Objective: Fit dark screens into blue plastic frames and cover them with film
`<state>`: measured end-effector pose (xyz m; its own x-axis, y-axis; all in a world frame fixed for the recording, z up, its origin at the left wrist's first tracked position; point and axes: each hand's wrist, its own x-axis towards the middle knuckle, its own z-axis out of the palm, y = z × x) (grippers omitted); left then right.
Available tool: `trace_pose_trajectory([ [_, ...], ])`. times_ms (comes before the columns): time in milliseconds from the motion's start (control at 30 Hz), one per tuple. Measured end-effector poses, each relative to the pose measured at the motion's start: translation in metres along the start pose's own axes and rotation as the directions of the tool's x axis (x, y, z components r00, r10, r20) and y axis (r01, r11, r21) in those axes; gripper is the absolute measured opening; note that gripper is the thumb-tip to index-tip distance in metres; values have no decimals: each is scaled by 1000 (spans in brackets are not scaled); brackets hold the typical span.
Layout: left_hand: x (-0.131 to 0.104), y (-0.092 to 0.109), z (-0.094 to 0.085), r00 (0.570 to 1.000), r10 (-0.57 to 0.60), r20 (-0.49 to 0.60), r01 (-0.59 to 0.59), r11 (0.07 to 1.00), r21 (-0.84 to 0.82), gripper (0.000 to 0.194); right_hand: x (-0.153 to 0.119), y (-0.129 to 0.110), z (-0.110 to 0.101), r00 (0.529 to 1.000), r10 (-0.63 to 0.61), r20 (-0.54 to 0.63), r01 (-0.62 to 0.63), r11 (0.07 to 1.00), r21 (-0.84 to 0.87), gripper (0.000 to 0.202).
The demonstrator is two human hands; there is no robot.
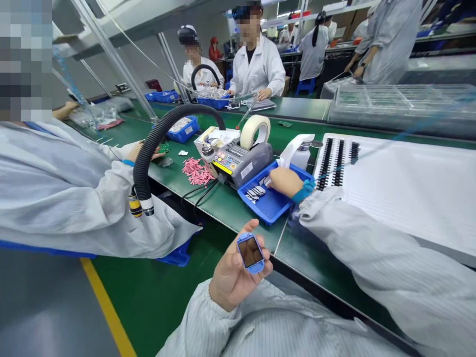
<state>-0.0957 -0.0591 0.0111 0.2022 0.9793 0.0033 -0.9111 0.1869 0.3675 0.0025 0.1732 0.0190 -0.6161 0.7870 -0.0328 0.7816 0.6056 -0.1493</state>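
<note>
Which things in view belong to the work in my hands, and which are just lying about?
In the work, judging by the hands:
- blue-framed piece, held in the left hand
- small white pieces in the near blue tray, with the right hand reaching in

Apparently just lying about:
- pink pieces
- grey machine
- tape roll
- black parts on the white tray

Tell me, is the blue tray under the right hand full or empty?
Partly filled: small white pieces lie in the blue tray beside the right hand, but bare blue floor shows too.
</note>
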Motion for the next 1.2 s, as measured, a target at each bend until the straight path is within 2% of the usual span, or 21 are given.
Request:
trace_pose_trajectory([
  [133,-3,2,-1,1000,16,-23,-15,1000,24,58,7,-3,9,995,90,35,-89,995,-41,31],
  [267,-2,2,0,999,-7,-52,11,997,76,57,5,4,11,991,130,29,-129,991,-29,32],
  [400,-1,1,1,999,-30,-26,32,996,85,40,-1,9,7,991,137,4,-137,990,37,29],
  [500,-2,0,1,999,-35,4,35,998,58,33,-12,8,-4,993,116,-37,-110,985,134,22],
  [600,-2,0,0,999,-40,7,40,997,65,34,-35,3,-26,989,97,-113,-63,960,274,16],
  [700,-3,-1,0,999,-44,12,43,996,81,34,-72,-7,-49,981,87,-173,-9,912,411,16],
  [867,1,-4,4,998,-37,44,31,992,126,34,-136,-25,-72,967,56,-249,132,724,677,16],
  [933,4,-5,6,997,-39,69,29,989,142,34,-152,-31,-73,966,11,-259,178,699,693,14],
  [1067,8,-9,9,984,-71,164,45,986,159,35,-170,-39,-71,950,-95,-298,272,719,640,9],
  [1200,10,-13,12,974,-131,184,96,977,188,35,-181,-43,-71,942,-110,-317,287,752,593,9],
])
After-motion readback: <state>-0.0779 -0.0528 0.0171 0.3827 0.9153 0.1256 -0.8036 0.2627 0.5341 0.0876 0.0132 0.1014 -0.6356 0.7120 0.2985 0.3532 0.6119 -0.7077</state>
